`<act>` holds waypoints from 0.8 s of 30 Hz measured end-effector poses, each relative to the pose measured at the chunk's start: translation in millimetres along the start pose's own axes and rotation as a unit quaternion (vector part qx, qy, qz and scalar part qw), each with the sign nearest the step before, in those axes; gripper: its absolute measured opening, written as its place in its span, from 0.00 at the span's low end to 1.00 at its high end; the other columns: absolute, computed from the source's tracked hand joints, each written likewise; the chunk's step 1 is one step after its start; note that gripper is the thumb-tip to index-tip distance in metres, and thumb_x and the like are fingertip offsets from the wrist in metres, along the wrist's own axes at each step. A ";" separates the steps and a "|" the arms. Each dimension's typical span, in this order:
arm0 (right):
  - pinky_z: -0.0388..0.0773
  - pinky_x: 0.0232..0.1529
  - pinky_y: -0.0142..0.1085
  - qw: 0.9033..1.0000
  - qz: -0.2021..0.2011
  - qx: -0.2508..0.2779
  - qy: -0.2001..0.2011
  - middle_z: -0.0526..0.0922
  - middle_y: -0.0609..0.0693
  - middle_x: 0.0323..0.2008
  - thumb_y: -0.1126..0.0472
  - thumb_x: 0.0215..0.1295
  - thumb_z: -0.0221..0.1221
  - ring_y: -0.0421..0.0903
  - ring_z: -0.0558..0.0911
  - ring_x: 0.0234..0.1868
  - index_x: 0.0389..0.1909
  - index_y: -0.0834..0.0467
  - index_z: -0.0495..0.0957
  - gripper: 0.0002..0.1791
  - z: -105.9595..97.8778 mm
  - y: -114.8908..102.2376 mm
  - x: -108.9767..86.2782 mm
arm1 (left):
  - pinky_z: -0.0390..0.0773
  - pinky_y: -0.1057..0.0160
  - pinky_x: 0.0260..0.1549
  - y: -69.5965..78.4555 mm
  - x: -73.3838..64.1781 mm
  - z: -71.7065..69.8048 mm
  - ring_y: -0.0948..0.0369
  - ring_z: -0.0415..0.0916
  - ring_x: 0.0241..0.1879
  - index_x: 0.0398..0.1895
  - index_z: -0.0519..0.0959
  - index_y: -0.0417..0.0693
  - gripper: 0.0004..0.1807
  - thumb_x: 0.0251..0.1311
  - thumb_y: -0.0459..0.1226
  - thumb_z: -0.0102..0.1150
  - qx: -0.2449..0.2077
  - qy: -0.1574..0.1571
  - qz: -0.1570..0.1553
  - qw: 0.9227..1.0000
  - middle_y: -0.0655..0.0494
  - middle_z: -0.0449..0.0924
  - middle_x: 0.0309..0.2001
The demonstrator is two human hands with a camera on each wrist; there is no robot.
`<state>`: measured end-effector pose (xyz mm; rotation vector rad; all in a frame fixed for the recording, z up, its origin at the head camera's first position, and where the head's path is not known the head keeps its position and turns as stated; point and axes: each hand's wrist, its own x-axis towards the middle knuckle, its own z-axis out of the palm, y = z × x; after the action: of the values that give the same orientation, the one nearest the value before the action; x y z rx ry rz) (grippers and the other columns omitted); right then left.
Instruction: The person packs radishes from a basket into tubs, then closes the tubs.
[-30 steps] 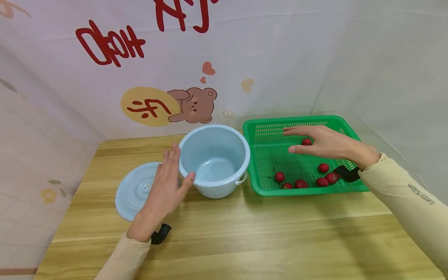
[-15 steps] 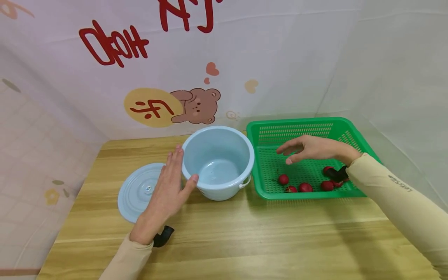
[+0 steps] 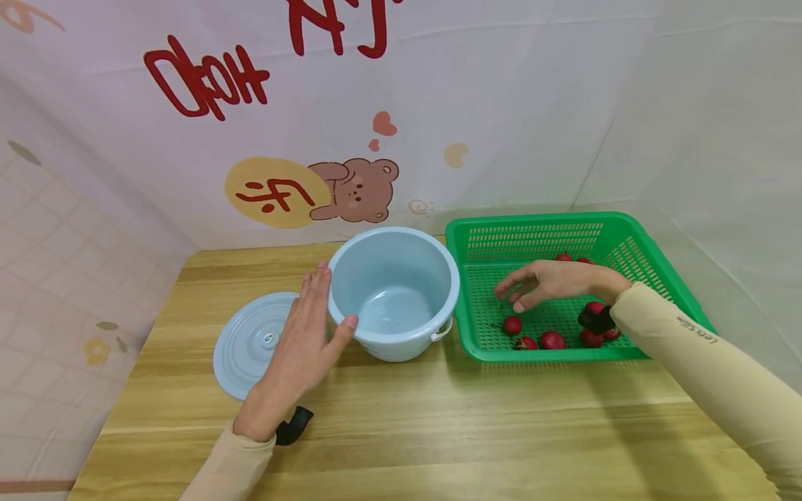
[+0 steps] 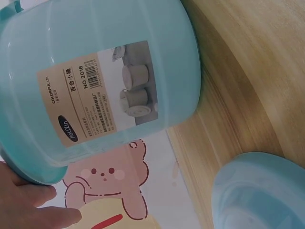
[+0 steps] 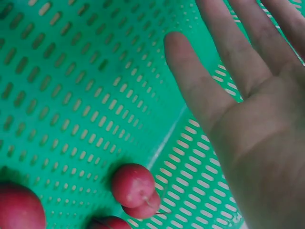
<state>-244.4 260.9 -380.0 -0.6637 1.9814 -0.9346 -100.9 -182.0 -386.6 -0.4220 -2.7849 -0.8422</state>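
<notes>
A light blue bucket (image 3: 393, 349) with a white handle stands on the table. My left hand (image 3: 302, 341) is at its left rim, fingers straight and thumb spread; in the left wrist view the fingers (image 4: 35, 193) lie against the rim. A printed label (image 4: 102, 93) shows on the bucket's side. My right hand (image 3: 554, 282) hovers inside the green basket (image 3: 460, 306), fingers slightly bent and holding nothing. Below it lie several small round red radish-like pieces (image 3: 553, 340) with thin tails. In the right wrist view, the palm is apart from the red pieces (image 5: 133, 186).
A round light blue lid (image 3: 241, 351) lies flat on the wooden table (image 3: 438, 431), left of the bucket and partly behind the left hand. The basket's left side stands close to the bucket. A printed cloth wall (image 3: 514, 104) rises behind.
My right hand has come down and toward the near left side of the basket, its fingers bending a little. The left hand stays at the bucket rim. The whole view has shifted slightly.
</notes>
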 end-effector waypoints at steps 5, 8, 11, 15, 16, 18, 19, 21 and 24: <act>0.77 0.64 0.47 1.000 0.004 0.000 -0.020 0.74 0.65 0.68 0.60 0.71 0.65 0.65 0.73 0.68 0.71 0.68 0.70 0.32 4.4 7.5 4.3 | 0.51 0.30 0.72 0.6 0.1 -0.3 0.48 0.36 0.82 0.85 0.41 0.47 0.47 0.75 0.57 0.48 0.002 -0.002 -0.001 1.000 0.58 0.35 0.85; 0.76 0.64 0.49 1.000 0.008 -0.007 -0.026 0.75 0.63 0.67 0.59 0.72 0.64 0.64 0.75 0.67 0.70 0.67 0.72 0.30 6.9 9.0 5.6 | 0.51 0.31 0.72 0.9 -0.2 -0.2 0.48 0.36 0.82 0.85 0.41 0.47 0.47 0.76 0.57 0.47 0.004 -0.003 -0.003 1.000 0.61 0.33 0.85; 0.76 0.64 0.50 0.999 0.014 -0.016 -0.031 0.77 0.60 0.66 0.59 0.71 0.64 0.59 0.77 0.65 0.68 0.64 0.74 0.28 9.2 10.3 6.5 | 0.52 0.31 0.72 0.8 -0.3 0.3 0.48 0.37 0.82 0.85 0.41 0.47 0.47 0.76 0.58 0.46 0.007 -0.002 -0.003 1.000 0.60 0.33 0.85; 0.76 0.63 0.51 0.999 0.020 -0.026 -0.036 0.80 0.56 0.63 0.60 0.71 0.65 0.55 0.79 0.62 0.66 0.61 0.77 0.25 11.8 9.1 7.0 | 0.52 0.32 0.73 0.6 -0.3 0.8 0.50 0.37 0.82 0.85 0.41 0.47 0.46 0.76 0.58 0.46 0.006 0.000 -0.001 1.000 0.56 0.35 0.85; 0.76 0.63 0.51 0.999 0.020 -0.026 -0.038 0.80 0.56 0.63 0.60 0.70 0.65 0.55 0.79 0.62 0.66 0.61 0.77 0.25 12.4 8.6 7.2 | 0.52 0.32 0.72 0.6 -0.3 0.9 0.50 0.38 0.82 0.85 0.41 0.47 0.46 0.76 0.58 0.46 0.006 0.001 0.000 1.000 0.55 0.36 0.85; 0.77 0.62 0.51 0.998 0.022 -0.030 -0.041 0.80 0.55 0.63 0.60 0.70 0.65 0.54 0.78 0.62 0.65 0.60 0.78 0.24 13.6 7.4 7.5 | 0.52 0.31 0.72 0.3 -0.1 1.2 0.51 0.37 0.82 0.85 0.41 0.47 0.46 0.76 0.58 0.46 0.006 0.001 0.000 1.000 0.53 0.37 0.85; 0.77 0.62 0.51 0.998 0.021 -0.032 -0.043 0.80 0.55 0.62 0.61 0.71 0.65 0.55 0.78 0.62 0.65 0.60 0.78 0.24 14.0 7.4 7.8 | 0.53 0.31 0.72 0.0 0.1 1.3 0.50 0.38 0.82 0.85 0.41 0.47 0.46 0.76 0.58 0.46 0.006 0.001 0.000 1.000 0.53 0.37 0.85; 0.77 0.62 0.50 0.998 0.020 -0.037 -0.047 0.80 0.55 0.62 0.62 0.71 0.64 0.55 0.78 0.63 0.65 0.60 0.78 0.23 15.3 7.3 8.7 | 0.53 0.31 0.72 -0.2 0.2 1.5 0.50 0.38 0.82 0.85 0.41 0.47 0.46 0.76 0.58 0.46 0.006 0.002 0.000 1.000 0.52 0.38 0.85; 0.79 0.60 0.46 0.998 0.013 -0.043 -0.050 0.80 0.56 0.62 0.65 0.70 0.63 0.55 0.78 0.62 0.64 0.61 0.79 0.22 16.7 8.2 10.2 | 0.53 0.32 0.72 -0.4 0.3 1.6 0.50 0.39 0.82 0.85 0.41 0.47 0.46 0.76 0.58 0.46 0.004 0.005 0.000 1.000 0.52 0.38 0.85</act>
<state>-236.4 252.2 -397.6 -0.7170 1.9444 -0.7884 -101.5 -181.3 -388.0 -0.4167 -2.7785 -0.8297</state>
